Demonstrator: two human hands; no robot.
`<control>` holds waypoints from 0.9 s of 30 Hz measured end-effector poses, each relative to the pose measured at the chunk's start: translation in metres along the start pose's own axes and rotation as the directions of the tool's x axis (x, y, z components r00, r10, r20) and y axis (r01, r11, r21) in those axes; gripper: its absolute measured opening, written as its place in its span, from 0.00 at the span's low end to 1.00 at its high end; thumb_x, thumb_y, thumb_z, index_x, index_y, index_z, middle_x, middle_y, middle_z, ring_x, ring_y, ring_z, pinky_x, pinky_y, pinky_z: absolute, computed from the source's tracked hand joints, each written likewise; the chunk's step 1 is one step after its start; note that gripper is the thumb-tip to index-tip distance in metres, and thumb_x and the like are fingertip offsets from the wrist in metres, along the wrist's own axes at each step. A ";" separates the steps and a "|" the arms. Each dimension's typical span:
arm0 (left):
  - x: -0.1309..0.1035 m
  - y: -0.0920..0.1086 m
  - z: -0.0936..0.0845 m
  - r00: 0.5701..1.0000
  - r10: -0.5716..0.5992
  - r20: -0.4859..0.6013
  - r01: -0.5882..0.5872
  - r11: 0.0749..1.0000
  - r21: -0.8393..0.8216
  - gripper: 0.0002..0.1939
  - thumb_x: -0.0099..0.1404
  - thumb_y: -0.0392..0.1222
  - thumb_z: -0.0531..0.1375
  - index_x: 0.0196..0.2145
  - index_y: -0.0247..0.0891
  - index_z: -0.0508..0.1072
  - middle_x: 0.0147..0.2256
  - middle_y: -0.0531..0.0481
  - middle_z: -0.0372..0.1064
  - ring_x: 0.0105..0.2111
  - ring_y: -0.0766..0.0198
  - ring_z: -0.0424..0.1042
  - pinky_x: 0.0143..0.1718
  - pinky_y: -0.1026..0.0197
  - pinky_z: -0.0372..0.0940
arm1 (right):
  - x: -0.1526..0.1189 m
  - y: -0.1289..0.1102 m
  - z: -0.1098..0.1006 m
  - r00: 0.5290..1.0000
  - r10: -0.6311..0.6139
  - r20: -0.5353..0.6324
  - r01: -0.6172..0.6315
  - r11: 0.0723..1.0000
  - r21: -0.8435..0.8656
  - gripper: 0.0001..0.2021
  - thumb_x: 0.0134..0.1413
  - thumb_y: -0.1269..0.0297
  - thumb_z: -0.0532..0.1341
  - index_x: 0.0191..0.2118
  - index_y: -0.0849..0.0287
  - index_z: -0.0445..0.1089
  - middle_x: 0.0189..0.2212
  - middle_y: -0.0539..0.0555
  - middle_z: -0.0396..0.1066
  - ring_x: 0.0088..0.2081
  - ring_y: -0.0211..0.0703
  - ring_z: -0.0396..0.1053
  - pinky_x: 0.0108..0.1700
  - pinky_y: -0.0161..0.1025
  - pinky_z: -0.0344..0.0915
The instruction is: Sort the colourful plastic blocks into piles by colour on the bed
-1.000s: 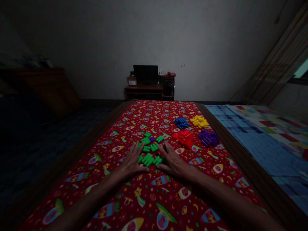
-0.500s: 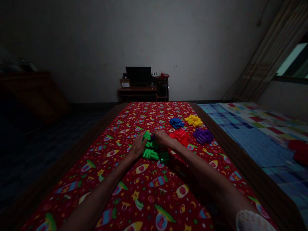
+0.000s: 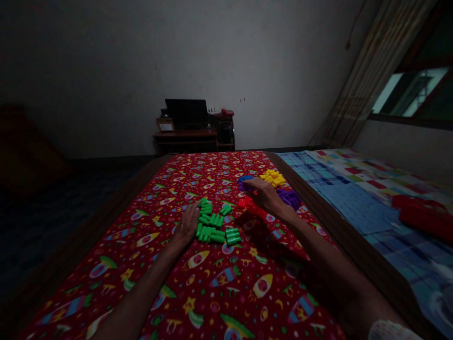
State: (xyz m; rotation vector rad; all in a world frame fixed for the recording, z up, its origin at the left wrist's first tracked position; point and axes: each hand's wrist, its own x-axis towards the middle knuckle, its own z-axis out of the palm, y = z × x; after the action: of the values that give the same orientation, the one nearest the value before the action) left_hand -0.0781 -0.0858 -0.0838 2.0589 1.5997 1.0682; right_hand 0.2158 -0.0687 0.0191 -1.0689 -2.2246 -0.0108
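Green toy building blocks [image 3: 211,226] lie in a loose pile on the patterned red cloth [image 3: 226,302]. My left hand [image 3: 187,222] rests along the left side of this pile, its fingers stretched out and touching the blocks. My right hand [image 3: 265,192] is raised over the red blocks [image 3: 252,206], its fingers pinched on a purple block [image 3: 243,186]. Just beyond that hand are the blue blocks [image 3: 246,179], partly covered. Beside it on the right sits a pile of purple blocks [image 3: 289,198], with yellow blocks [image 3: 272,178] farther back.
A dark brown border [image 3: 304,189] runs along the cloth. To the right is a bed with a blue plaid cover [image 3: 339,198] and a red bag-like item [image 3: 424,217]. By the far wall stands a desk [image 3: 186,134] with a monitor [image 3: 187,112].
My right hand has lifted away from the green pile and moved right, carrying the purple block over the red blocks. My left hand has stayed beside the green blocks. The view has turned slightly right.
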 end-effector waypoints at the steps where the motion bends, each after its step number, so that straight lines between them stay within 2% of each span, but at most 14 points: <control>1: -0.001 0.000 0.000 1.000 0.000 0.003 0.000 1.000 0.002 0.30 0.70 0.53 0.37 0.59 0.34 0.60 0.59 0.40 0.61 0.62 0.57 0.56 0.65 0.47 0.48 | -0.010 0.014 -0.015 0.998 0.058 -0.023 -0.058 0.998 -0.015 0.11 0.59 0.68 0.56 0.44 0.59 0.74 0.41 0.58 0.76 0.41 0.44 0.71 0.43 0.37 0.63; 4: -0.001 -0.004 0.002 1.000 0.006 0.010 -0.006 1.000 0.002 0.29 0.70 0.54 0.38 0.60 0.36 0.60 0.59 0.42 0.61 0.62 0.57 0.56 0.65 0.47 0.47 | -0.044 0.059 -0.050 0.971 0.235 -0.051 -0.239 0.967 -0.087 0.13 0.55 0.68 0.60 0.45 0.60 0.75 0.41 0.58 0.77 0.39 0.46 0.74 0.42 0.38 0.65; 7: 0.003 -0.010 0.004 0.999 0.034 -0.003 -0.034 0.999 -0.010 0.30 0.70 0.55 0.37 0.58 0.35 0.62 0.58 0.41 0.62 0.61 0.57 0.58 0.64 0.47 0.50 | -0.073 0.097 -0.062 0.919 0.390 -0.063 -0.394 0.911 -0.123 0.15 0.51 0.66 0.62 0.45 0.62 0.76 0.35 0.58 0.79 0.33 0.47 0.75 0.37 0.38 0.67; 10: 0.008 -0.016 0.008 0.999 0.046 -0.026 -0.046 0.999 -0.003 0.32 0.69 0.58 0.38 0.55 0.35 0.65 0.56 0.40 0.63 0.59 0.55 0.60 0.63 0.46 0.52 | -0.088 0.117 -0.059 0.911 0.409 -0.060 -0.413 0.906 -0.093 0.16 0.51 0.64 0.62 0.45 0.62 0.77 0.34 0.57 0.79 0.32 0.47 0.75 0.36 0.39 0.68; 14: 0.007 -0.022 0.011 0.996 0.069 -0.063 -0.068 0.998 0.016 0.33 0.69 0.59 0.37 0.53 0.33 0.67 0.55 0.38 0.63 0.59 0.54 0.60 0.63 0.46 0.52 | -0.092 0.123 -0.051 0.930 0.360 -0.073 -0.360 0.933 0.020 0.18 0.51 0.61 0.62 0.47 0.60 0.75 0.39 0.57 0.78 0.37 0.49 0.76 0.38 0.40 0.70; 19: 0.001 -0.023 0.012 0.992 0.107 -0.061 -0.107 0.994 0.007 0.30 0.70 0.57 0.39 0.55 0.36 0.65 0.55 0.41 0.64 0.58 0.56 0.61 0.63 0.47 0.54 | -0.087 0.114 -0.055 0.907 0.381 -0.179 -0.386 0.922 0.006 0.17 0.55 0.59 0.59 0.45 0.61 0.76 0.41 0.60 0.78 0.40 0.53 0.76 0.41 0.44 0.71; 23: 0.006 -0.024 0.011 0.985 0.125 -0.116 -0.122 0.992 0.028 0.29 0.70 0.56 0.39 0.56 0.37 0.63 0.56 0.41 0.64 0.59 0.57 0.60 0.64 0.47 0.53 | -0.078 0.079 -0.057 0.906 0.340 -0.251 -0.337 0.940 0.059 0.15 0.58 0.60 0.56 0.41 0.61 0.78 0.37 0.58 0.79 0.37 0.49 0.77 0.40 0.42 0.72; 25: 0.015 -0.027 0.008 0.982 0.092 -0.166 -0.085 0.995 0.049 0.30 0.70 0.56 0.38 0.57 0.36 0.63 0.57 0.40 0.62 0.61 0.57 0.57 0.64 0.47 0.51 | -0.076 0.048 -0.049 0.933 0.297 -0.202 -0.276 0.953 0.129 0.14 0.59 0.61 0.56 0.40 0.60 0.78 0.36 0.57 0.79 0.36 0.47 0.77 0.40 0.40 0.72; 27: 0.029 -0.030 0.006 0.989 0.037 -0.144 -0.027 0.997 0.070 0.32 0.69 0.56 0.37 0.59 0.33 0.61 0.60 0.38 0.60 0.63 0.55 0.54 0.65 0.46 0.48 | -0.077 0.014 -0.032 0.976 0.209 -0.067 -0.192 0.961 0.201 0.14 0.61 0.61 0.55 0.42 0.58 0.77 0.37 0.56 0.78 0.37 0.45 0.76 0.40 0.39 0.72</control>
State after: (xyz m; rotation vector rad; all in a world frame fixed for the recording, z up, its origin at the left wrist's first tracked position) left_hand -0.0921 -0.0482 -0.0971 2.1001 1.6987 1.2164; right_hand 0.2779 -0.1212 -0.0032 -1.1566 -1.9844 0.2375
